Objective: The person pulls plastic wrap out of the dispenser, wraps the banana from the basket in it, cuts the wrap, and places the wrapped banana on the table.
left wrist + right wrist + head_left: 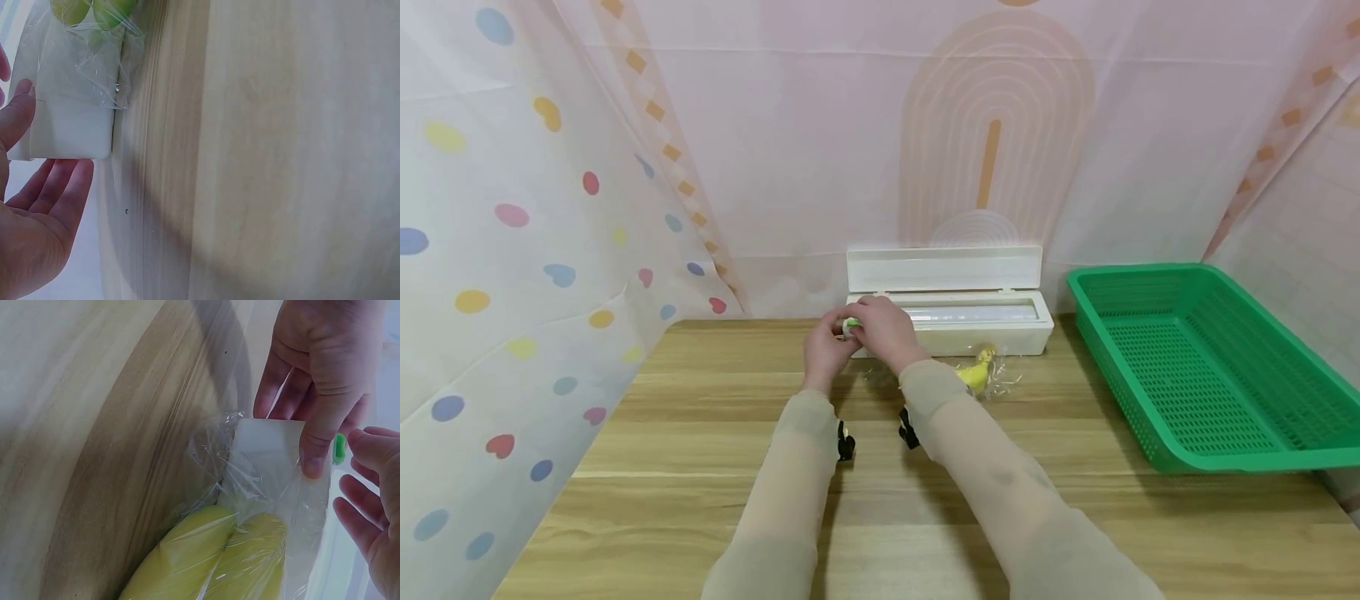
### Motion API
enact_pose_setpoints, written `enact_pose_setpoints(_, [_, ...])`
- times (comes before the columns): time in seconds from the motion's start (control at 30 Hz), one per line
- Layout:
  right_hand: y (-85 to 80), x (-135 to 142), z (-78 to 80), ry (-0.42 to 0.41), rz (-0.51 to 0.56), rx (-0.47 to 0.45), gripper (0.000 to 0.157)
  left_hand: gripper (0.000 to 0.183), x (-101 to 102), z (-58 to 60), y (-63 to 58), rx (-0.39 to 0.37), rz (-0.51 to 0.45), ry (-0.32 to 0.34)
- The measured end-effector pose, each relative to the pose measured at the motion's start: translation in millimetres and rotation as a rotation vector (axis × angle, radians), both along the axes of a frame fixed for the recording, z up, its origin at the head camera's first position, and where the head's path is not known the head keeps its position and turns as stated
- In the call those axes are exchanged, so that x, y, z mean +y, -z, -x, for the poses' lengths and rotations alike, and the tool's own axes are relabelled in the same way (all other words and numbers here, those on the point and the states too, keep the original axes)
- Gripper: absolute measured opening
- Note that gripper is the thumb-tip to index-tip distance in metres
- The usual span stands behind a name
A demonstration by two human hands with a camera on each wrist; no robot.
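Observation:
A white plastic wrap dispenser (985, 333) stands with its long lid (943, 268) raised and a clear roll (973, 313) inside. My left hand (827, 357) grips its left end, thumb on the box and fingers round the end, as the left wrist view shows. A small green slider (339, 449) sits on the dispenser's upper edge beside that thumb. My right hand (887, 331) is at the slider, a fingertip against or very near it, the other fingers loosely spread. Yellow bananas (194, 544) in crinkled clear wrap (215, 447) lie against the dispenser's front.
A green plastic basket (1150, 417) stands on the right of the wooden table (647, 467). Patterned cloth (790, 150) hangs behind the table and along its left side. Loose wrap spreads round the bananas.

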State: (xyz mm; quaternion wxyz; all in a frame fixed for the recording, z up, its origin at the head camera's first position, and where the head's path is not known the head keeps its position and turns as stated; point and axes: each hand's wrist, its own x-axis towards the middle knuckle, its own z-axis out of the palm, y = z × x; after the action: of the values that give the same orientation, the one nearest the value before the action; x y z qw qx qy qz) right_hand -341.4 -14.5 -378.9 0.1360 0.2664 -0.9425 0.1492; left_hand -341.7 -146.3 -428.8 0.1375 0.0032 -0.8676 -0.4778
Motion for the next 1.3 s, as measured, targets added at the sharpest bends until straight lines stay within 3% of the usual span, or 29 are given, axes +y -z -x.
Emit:
enact_pose_setpoints(0.7, [-2.1, -6.9, 3.8, 0.032, -0.101, -0.016, 0.034, 0.044, 4.1, -3.2, -1.5, 0.026, 0.013, -0.023])
enact_pose_setpoints(1.0, [-1.2, -7.1, 4.6, 0.071, -0.087, -0.042, 0.033, 0.05, 3.9, -2.2, -0.3, 0.006, -0.022, -0.002])
enact_pose_setpoints(1.3, [-0.4, -7.1, 5.2, 0.043, -0.14, 0.002, 0.039, 0.05, 2.7, -1.1, 1.1, -0.005, -0.026, -0.006])
